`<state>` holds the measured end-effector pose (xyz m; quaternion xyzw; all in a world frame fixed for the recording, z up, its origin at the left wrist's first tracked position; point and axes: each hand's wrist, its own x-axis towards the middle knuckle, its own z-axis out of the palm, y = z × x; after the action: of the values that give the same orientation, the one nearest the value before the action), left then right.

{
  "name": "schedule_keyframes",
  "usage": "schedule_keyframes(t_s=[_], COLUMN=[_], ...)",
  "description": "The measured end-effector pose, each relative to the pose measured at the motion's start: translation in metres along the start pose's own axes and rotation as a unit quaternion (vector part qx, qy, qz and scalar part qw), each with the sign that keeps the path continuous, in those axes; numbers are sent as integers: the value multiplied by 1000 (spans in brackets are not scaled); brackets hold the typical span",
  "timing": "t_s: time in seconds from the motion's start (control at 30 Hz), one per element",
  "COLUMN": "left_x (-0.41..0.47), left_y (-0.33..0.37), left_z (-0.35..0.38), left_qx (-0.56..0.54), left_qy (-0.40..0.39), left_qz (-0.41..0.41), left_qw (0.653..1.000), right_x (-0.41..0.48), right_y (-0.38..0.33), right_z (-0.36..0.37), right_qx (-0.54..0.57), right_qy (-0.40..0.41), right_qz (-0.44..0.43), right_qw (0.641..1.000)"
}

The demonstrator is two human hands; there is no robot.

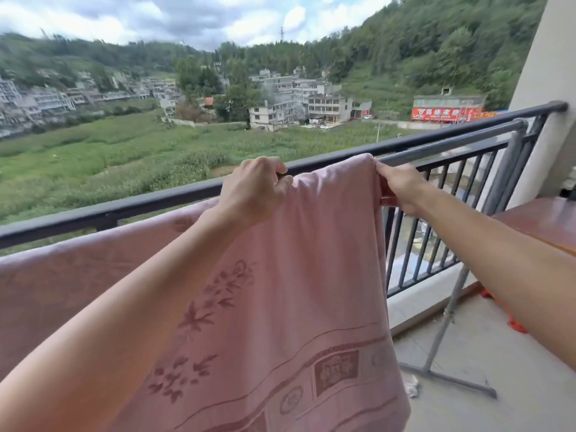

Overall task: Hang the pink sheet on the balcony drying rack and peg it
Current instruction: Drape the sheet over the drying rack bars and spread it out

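Pink sheet [305, 275] is draped over the top bar of the drying rack [452, 140], w/ most of it hanging down on the near side, flower print and a patterned border showing. It also runs off to the left along the rack, just inside the dark balcony railing [124, 210]. Its right edge stops partway along the bar; the rest of the grey bar is bare up to the pillar [548, 73].

Left hand [254, 190] sits on the sheet's top fold, fingers [271, 166] curled close together and gripping the cloth at the bar. A small dark bit pokes out by the fingertips, too small to say what it is. Right hand [402, 187] has the sheet's right edge: thumb on top at the corner, other fingers curled underneath, pinching the cloth right at the bar. The two hands are near each other, w/ a hump of sheet between them.

The rack's leg and foot stand on the balcony floor [514, 369] to the right, under the right forearm. A brown worktop [545, 219] sits at the far right, close to the pillar. Something orange [498, 304] lies on the floor by the railing's base, partly hidden by that forearm; can't tell what. Beyond the railing: green fields, grey buildings, wooded hills, cloudy sky.
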<state>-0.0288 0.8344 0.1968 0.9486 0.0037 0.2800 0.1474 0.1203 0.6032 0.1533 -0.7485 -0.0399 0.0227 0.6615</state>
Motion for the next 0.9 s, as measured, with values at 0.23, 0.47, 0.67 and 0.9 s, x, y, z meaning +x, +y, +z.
schedule_keyframes(t_s=[0.23,0.47,0.67,0.9], left_x=[23,36,40,36], left_y=[41,72,98,115], left_z=[48,65,67,82], left_qx=[35,84,129,165], left_qy=[27,122,171,106], left_qz=[-19,-35,-38,-80], left_qw=[999,988,976,977], right_x=[-3,12,67,91], right_y=[8,-23,-58,-33], right_z=[-49,-77,-135,-154], right_qx=[-11,-158,-339,-430], right_qy=[-269,-185,144,-150], right_qz=[-14,-220,-365,-311], right_qw=[963,945,855,834])
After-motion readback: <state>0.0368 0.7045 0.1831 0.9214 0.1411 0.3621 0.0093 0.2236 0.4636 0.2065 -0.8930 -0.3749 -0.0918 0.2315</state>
